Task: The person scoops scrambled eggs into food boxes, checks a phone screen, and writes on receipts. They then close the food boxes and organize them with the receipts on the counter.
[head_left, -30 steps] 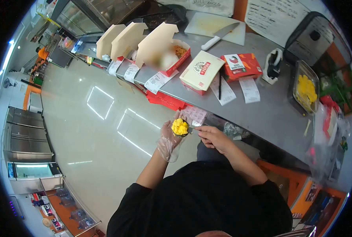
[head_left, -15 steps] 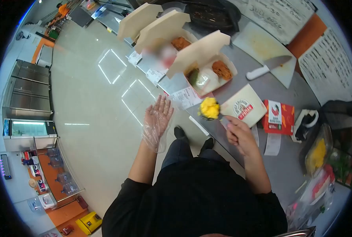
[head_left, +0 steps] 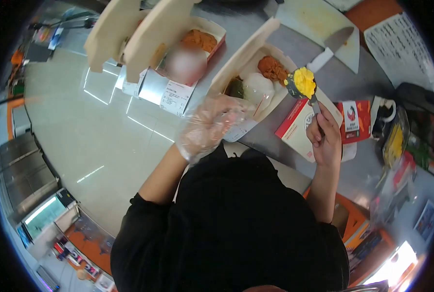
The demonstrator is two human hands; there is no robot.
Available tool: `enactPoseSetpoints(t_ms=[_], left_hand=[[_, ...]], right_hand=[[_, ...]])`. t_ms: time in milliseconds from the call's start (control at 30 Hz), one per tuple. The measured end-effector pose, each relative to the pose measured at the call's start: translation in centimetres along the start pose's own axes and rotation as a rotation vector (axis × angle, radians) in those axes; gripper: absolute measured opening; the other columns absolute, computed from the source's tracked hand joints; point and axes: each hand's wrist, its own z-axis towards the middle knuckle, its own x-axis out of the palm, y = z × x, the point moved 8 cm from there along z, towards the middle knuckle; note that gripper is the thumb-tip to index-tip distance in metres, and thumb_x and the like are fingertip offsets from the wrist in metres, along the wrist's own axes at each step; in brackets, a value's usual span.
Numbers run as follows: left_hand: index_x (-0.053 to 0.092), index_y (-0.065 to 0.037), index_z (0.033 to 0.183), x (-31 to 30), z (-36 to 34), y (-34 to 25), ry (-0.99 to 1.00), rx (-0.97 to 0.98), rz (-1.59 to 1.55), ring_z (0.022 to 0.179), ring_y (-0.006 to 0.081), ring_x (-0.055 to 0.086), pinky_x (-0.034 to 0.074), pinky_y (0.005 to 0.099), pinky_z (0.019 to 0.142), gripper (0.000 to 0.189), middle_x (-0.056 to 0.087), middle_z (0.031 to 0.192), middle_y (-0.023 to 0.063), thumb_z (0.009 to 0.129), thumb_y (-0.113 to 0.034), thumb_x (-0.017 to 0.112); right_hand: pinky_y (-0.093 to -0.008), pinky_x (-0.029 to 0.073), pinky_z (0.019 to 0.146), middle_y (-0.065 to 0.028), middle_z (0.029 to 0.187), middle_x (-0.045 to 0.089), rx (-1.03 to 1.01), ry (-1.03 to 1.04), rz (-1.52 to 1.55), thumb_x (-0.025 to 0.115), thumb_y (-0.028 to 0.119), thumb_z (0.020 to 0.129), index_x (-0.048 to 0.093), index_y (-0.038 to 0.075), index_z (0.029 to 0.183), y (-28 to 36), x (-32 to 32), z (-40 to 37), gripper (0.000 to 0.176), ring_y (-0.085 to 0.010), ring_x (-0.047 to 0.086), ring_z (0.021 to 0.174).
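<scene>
My left hand (head_left: pixel 214 124), in a clear plastic glove, is at the near edge of an open food box (head_left: pixel 280 100), its fingers bent against the side. Inside the box are a dark green food (head_left: pixel 235 88), a white wrapped portion (head_left: pixel 257 91) and a fried brown piece (head_left: pixel 272 69). My bare right hand (head_left: pixel 325 134) is closed round the handle of a scoop (head_left: pixel 315 103). Yellow food (head_left: pixel 302 82) is heaped in the scoop, to the right of the open box.
Another open box (head_left: pixel 220 36) stands further left, above a receipt (head_left: pixel 174 97). A knife (head_left: pixel 338 40) lies by a cutting board (head_left: pixel 314 19). A closed box (head_left: pixel 295 127) and a red carton (head_left: pixel 355 117) are at the right, near a yellow-filled container (head_left: pixel 394 143).
My left hand has moved from over the floor to the open box, and its fingers have bent. The scoop has moved right and up with my right hand. The view has shifted.
</scene>
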Motion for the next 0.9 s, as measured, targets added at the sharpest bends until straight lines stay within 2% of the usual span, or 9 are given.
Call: enactPoseSetpoints(t_ms=[67,133,200,333,500,633,700,833,900], left_hand=[[0.063,-0.004,0.112,-1.2,-0.1,-0.9,0.055,-0.245,-0.585,0.100,0.0241,0.058,0.045,0.0384,0.091,0.035,0.065,0.101,0.0141,0.088,-0.029,0.060],[0.063,-0.003,0.112,-1.5,-0.4,-0.7,0.076,-0.310,-0.585,0.103,0.0226,0.058,0.044,0.0383,0.093,0.038,0.065,0.102,0.0151,0.087,-0.031,0.061],[0.063,-0.003,0.112,-1.6,-0.4,-1.3,0.159,-0.130,-0.354,0.102,0.0247,0.060,0.044,0.0377,0.093,0.034,0.065,0.104,0.0141,0.090,-0.029,0.058],[0.061,-0.005,0.117,-0.2,-1.0,-1.1,0.184,-0.028,-0.031,0.101,0.0272,0.061,0.045,0.0375,0.091,0.032,0.065,0.106,0.0133,0.093,-0.026,0.053],[0.055,-0.009,0.127,3.9,0.3,-6.1,0.154,0.495,0.236,0.096,0.0330,0.063,0.052,0.0396,0.082,0.036,0.063,0.113,0.0151,0.093,-0.018,0.050],[0.051,-0.011,0.129,6.4,4.9,-6.8,0.356,0.341,0.639,0.096,0.0314,0.065,0.053,0.0416,0.081,0.043,0.065,0.104,0.0164,0.086,-0.009,0.054],[0.058,-0.010,0.121,7.6,6.1,-5.5,0.613,0.194,0.932,0.091,0.0319,0.066,0.053,0.0402,0.081,0.034,0.066,0.101,0.0162,0.087,-0.008,0.052],[0.065,-0.006,0.107,7.1,6.9,-5.0,0.634,0.220,1.079,0.091,0.0308,0.067,0.054,0.0375,0.082,0.024,0.067,0.096,0.0152,0.087,-0.008,0.052],[0.069,-0.002,0.093,5.1,7.0,-4.7,0.377,0.376,1.041,0.091,0.0296,0.067,0.054,0.0357,0.083,0.016,0.068,0.093,0.0136,0.085,-0.007,0.055]], right_hand=[[-0.0188,0.025,0.043,0.0018,0.062,0.036,0.002,-0.009,0.016,0.047,0.020,0.097,0.040,-0.004,0.137,-1.4,-0.2,-0.2,0.047,-0.0044,0.031,0.051],[-0.0190,0.025,0.044,-0.0003,0.066,0.042,0.101,-0.020,0.031,0.048,0.017,0.094,0.043,-0.002,0.132,-3.1,0.6,-0.5,0.043,-0.0069,0.035,0.051],[-0.0190,0.026,0.046,-0.0006,0.069,0.043,0.133,-0.043,0.060,0.047,0.017,0.092,0.043,0.001,0.128,-4.3,0.7,-0.7,0.039,-0.0073,0.036,0.054],[-0.0187,0.026,0.048,-0.0002,0.072,0.042,0.148,-0.021,0.069,0.046,0.015,0.092,0.042,0.004,0.129,-5.2,0.5,-0.8,0.039,-0.0063,0.035,0.057],[-0.0189,0.025,0.048,0.0005,0.072,0.041,0.113,-0.022,0.047,0.046,0.014,0.092,0.040,0.004,0.129,-4.1,0.2,-0.4,0.038,-0.0056,0.033,0.057],[-0.0192,0.023,0.048,0.0011,0.071,0.040,0.061,0.055,0.044,0.046,0.013,0.092,0.041,0.005,0.126,-3.1,-0.1,0.2,0.035,-0.0053,0.033,0.056],[-0.0189,0.022,0.048,0.0012,0.071,0.040,0.059,0.081,0.048,0.047,0.013,0.092,0.042,0.006,0.123,-2.4,0.0,0.0,0.033,-0.0053,0.032,0.056],[-0.0188,0.022,0.047,0.0011,0.072,0.040,0.046,0.127,0.048,0.047,0.014,0.092,0.041,0.006,0.124,-2.0,-0.2,-0.4,0.034,-0.0053,0.032,0.056],[-0.0188,0.023,0.048,0.0009,0.072,0.040,0.044,0.137,0.056,0.047,0.014,0.092,0.042,0.006,0.124,-2.0,-0.3,-0.5,0.034,-0.0051,0.033,0.057]])
